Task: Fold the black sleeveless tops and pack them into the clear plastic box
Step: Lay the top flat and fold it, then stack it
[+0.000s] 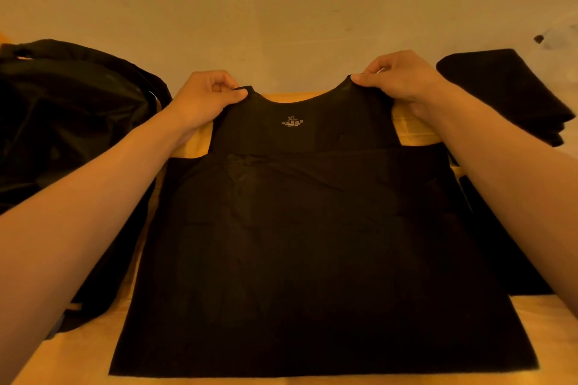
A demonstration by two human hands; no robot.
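A black sleeveless top lies spread flat on the wooden table, hem toward me and neckline at the far side, with a pale XL size print below the neck. My left hand pinches the left shoulder strap. My right hand pinches the right shoulder strap. Both straps sit at the table's far edge. No clear plastic box is in view.
A loose heap of black garments fills the left side. At the back right lies a folded black stack. More black cloth shows under my right forearm. A plain wall stands just behind the table.
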